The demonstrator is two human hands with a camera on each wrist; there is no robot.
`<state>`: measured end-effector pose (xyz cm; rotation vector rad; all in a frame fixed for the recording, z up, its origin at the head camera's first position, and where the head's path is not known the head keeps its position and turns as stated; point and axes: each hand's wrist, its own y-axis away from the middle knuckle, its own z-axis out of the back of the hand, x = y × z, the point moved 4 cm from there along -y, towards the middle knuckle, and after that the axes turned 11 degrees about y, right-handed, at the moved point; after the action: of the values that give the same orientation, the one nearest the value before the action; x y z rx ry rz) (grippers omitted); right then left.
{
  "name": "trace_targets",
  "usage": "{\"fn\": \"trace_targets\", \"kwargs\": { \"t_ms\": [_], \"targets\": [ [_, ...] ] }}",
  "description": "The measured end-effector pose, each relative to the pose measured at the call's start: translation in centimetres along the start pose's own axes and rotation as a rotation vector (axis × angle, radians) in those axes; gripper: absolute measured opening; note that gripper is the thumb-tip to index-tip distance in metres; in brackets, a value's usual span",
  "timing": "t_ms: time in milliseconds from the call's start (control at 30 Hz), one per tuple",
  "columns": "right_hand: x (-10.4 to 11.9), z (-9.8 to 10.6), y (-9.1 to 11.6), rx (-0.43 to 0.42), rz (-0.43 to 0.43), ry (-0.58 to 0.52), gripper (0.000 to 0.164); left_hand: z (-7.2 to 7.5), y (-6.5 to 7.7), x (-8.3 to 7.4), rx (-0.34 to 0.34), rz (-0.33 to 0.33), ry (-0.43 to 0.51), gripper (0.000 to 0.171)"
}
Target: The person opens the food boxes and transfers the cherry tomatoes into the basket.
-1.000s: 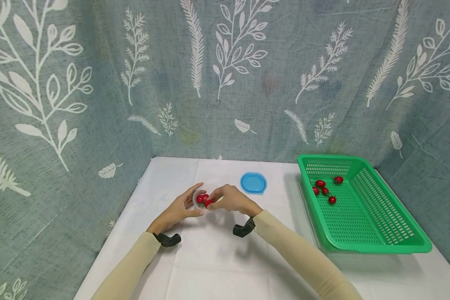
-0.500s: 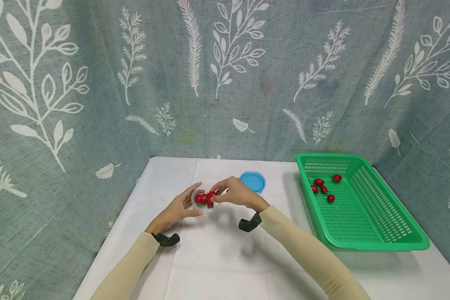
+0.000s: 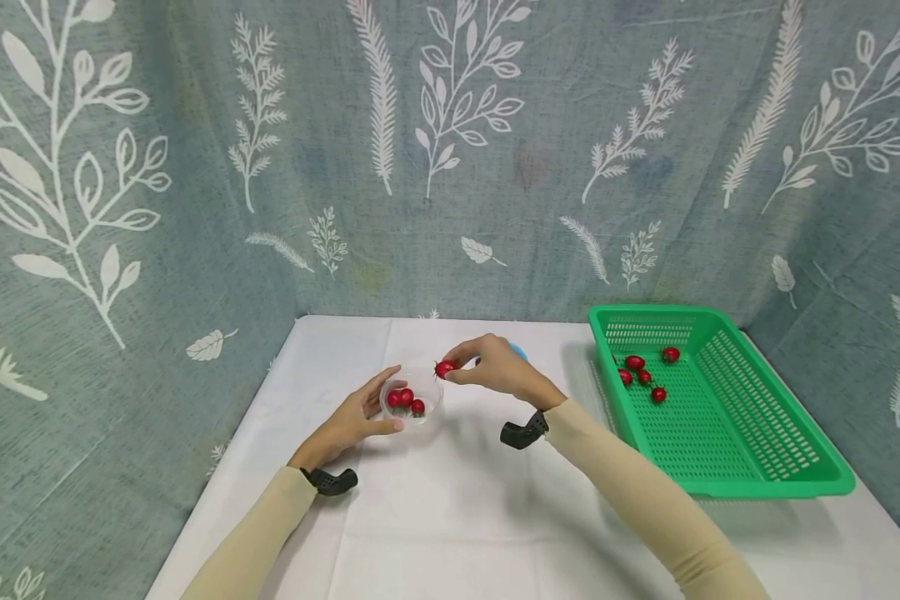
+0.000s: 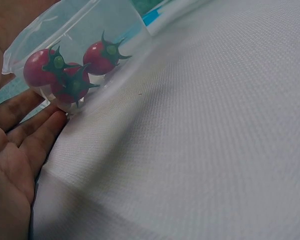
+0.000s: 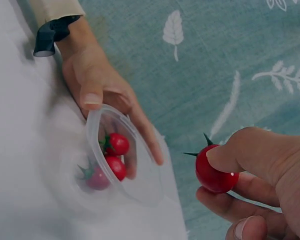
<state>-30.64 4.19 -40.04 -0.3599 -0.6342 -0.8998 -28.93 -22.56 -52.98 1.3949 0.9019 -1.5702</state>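
Note:
My left hand [image 3: 352, 421] holds a clear round plastic container [image 5: 93, 127] at its left side, thumb at the rim and fingers curved along the wall. Inside lie 3 cherry tomatoes [image 3: 407, 397] with green stems, seen through the wall in the left wrist view. Above and to the right of the container's rim, my right hand [image 3: 498, 367] pinches another cherry tomato [image 5: 216, 171] between thumb and fingers. Its green stem points away from the palm.
A blue lid [image 3: 520, 352] lies on the white table [image 3: 450, 517], mostly hidden behind my right hand. At the right stands a green basket [image 3: 757, 489] with several cherry tomatoes [image 3: 635, 363] near its left wall. Patterned cloth [image 3: 525, 233] hangs behind and at both sides.
My right hand has lifted a cherry tomato out of the container and moved it up and to the right, partly covering the lid. The left hand stays at the container.

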Motion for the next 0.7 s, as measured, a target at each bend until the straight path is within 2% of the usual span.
{"fn": "trace_targets", "kwargs": {
  "t_ms": [467,700],
  "targets": [
    [-1.5,2.8,1.6,-0.071,-0.056,0.006,0.017,-0.1,0.3,-0.2,0.023,-0.03,0.043,0.1],
    [-2.7,4.4,2.9,-0.097,-0.096,-0.018,0.023,0.1,0.0,0.1,0.012,-0.017,0.028,0.099]
  ]
}}
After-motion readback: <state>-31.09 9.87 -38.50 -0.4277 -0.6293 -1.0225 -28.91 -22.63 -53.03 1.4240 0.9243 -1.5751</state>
